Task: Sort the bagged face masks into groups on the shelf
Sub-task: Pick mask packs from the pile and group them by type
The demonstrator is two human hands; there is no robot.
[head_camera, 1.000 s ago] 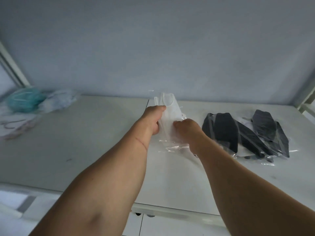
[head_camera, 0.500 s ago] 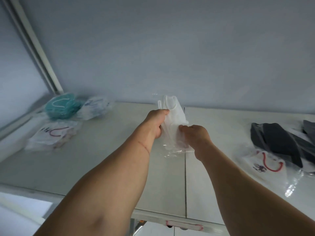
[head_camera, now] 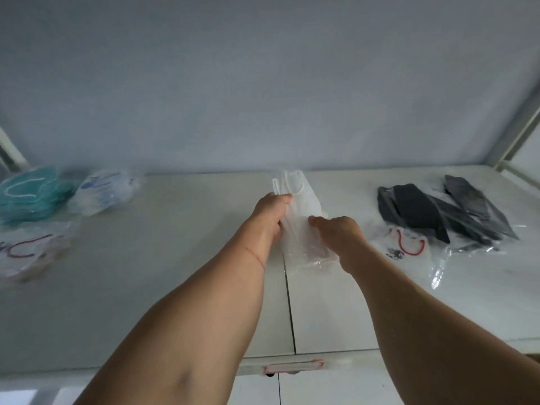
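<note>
A white face mask in a clear bag stands upright above the middle of the white shelf. My left hand grips its left edge and my right hand pinches its lower right side. Black bagged masks lie in a pile at the right. A bagged white mask with a red ear loop lies just in front of them. At the far left sit teal masks, a bluish-white bagged mask and a bagged white mask with red loop.
The shelf's back wall rises right behind the masks. White frame posts stand at the far right and far left. A seam runs down the shelf's middle, with red tape on the front edge.
Both hands keep hold of the white bagged mask. The view has swung back to the right, so the whole black pile shows again.
</note>
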